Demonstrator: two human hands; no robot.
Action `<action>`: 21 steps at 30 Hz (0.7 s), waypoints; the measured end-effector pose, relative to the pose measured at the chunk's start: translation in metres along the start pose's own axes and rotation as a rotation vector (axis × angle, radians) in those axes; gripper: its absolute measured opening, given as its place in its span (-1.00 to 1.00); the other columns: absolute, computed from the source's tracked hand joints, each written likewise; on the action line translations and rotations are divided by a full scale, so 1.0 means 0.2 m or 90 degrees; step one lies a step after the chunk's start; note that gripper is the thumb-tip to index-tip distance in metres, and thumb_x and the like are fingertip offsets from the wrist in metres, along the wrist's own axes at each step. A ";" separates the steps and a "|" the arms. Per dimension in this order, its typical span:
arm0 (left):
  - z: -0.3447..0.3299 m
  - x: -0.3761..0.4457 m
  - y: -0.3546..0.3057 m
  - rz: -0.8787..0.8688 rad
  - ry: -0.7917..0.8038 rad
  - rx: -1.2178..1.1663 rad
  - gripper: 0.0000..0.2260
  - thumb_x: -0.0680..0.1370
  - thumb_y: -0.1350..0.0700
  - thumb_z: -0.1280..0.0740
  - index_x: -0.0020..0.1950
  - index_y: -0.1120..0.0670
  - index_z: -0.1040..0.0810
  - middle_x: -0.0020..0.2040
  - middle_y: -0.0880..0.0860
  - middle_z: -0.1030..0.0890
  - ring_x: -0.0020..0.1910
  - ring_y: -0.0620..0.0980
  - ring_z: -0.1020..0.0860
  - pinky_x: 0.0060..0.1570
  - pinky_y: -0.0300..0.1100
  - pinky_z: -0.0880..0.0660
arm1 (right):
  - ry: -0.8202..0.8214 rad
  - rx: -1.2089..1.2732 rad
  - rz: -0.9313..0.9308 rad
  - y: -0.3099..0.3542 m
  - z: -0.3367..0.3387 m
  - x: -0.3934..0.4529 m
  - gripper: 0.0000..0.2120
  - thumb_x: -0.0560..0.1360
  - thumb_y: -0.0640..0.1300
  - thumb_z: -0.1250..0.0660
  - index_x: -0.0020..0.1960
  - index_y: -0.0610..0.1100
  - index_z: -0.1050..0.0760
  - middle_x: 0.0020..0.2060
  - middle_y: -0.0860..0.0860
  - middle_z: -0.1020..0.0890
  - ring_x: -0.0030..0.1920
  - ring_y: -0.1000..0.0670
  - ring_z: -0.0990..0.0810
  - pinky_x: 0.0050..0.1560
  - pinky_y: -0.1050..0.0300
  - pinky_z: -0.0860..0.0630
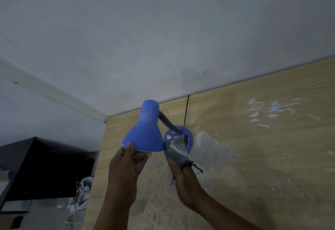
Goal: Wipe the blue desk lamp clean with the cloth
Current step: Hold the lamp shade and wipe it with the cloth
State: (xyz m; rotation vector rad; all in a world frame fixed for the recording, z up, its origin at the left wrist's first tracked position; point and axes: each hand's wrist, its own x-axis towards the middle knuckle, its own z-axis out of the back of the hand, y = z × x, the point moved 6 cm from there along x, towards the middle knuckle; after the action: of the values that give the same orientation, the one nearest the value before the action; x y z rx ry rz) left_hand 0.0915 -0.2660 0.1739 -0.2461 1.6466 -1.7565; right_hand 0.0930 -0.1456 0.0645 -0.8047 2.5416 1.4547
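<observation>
The blue desk lamp (145, 132) stands on a wooden desk (253, 148), its cone shade tilted toward me on a dark bent neck above a round blue base. My left hand (126, 168) holds the shade's lower rim, thumb on the outside, fingers under the edge. My right hand (183, 179) grips a grey cloth (175, 148) and presses it against the base, right beside the shade's rim. The cloth hides part of the base.
A black cord (186, 110) runs from the lamp base up over the desk's far edge by the wall. White smears (272, 112) and worn patches mark the desk top. A black box (41, 168) and white cables (79, 197) lie lower left, beside the desk.
</observation>
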 end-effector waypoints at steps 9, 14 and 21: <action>-0.01 -0.01 0.03 0.021 0.024 -0.036 -0.82 0.68 0.10 -0.19 0.20 -0.01 -0.55 -0.03 -0.03 -0.74 -0.11 -0.06 -0.73 -0.13 -0.16 -0.65 | -0.050 -0.007 0.013 0.04 -0.01 -0.02 -0.65 0.63 -0.02 -0.14 0.41 0.11 -0.26 0.36 0.14 -0.37 0.40 0.02 -0.34 0.33 0.10 -0.34; 0.02 -0.03 0.05 0.034 0.085 0.018 -0.83 0.65 0.08 -0.24 0.18 -0.02 -0.58 0.01 0.03 -0.75 -0.01 0.03 -0.73 -0.04 -0.10 -0.59 | -0.126 0.052 -0.006 0.04 0.12 0.00 -0.66 0.62 0.00 -0.19 0.37 -0.03 -0.39 0.30 0.02 -0.50 0.29 -0.05 -0.48 -0.04 0.22 -0.58; 0.24 0.08 0.02 -0.006 0.075 0.163 -0.68 0.65 -0.05 -0.25 -0.07 0.17 -0.62 -0.20 0.14 -0.73 -0.20 0.11 -0.72 -0.15 -0.03 -0.55 | -0.177 0.043 0.060 0.19 0.16 -0.01 -0.74 0.64 -0.11 -0.12 0.29 0.04 -0.42 0.14 0.15 -0.57 0.18 0.06 -0.56 0.25 -0.06 -0.46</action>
State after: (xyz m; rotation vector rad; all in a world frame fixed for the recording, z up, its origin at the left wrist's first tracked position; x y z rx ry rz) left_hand 0.1096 -0.3137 0.1737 -0.0329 1.4815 -1.9977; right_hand 0.0706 -0.1037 0.0769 -0.4423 2.4296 1.3869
